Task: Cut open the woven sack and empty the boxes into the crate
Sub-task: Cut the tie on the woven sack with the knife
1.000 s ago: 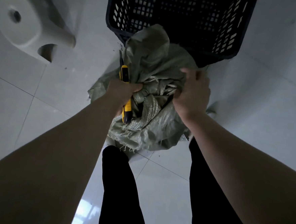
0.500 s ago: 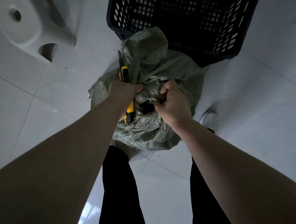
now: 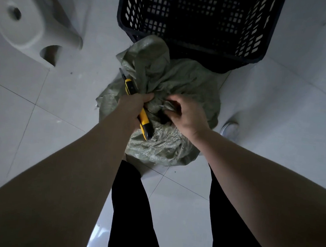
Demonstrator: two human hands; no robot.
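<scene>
A crumpled grey-green woven sack (image 3: 180,82) stands on the floor between my feet and a black lattice crate (image 3: 196,23). My left hand (image 3: 132,105) is closed around a yellow and black utility knife (image 3: 144,122) and also pinches the sack's bunched top. My right hand (image 3: 186,115) grips the gathered neck of the sack just right of the left hand. The boxes are hidden inside the sack. The crate's inside shows nothing but dark mesh.
A white plastic stool (image 3: 30,23) stands at the upper left on the pale tiled floor (image 3: 42,126). My black trouser legs (image 3: 133,208) fill the lower middle, and a white shoe (image 3: 230,129) shows right of the sack.
My right hand has moved from the sack's right side inward to its bunched neck, close to the left hand. The left hand has kept the knife and barely moved.
</scene>
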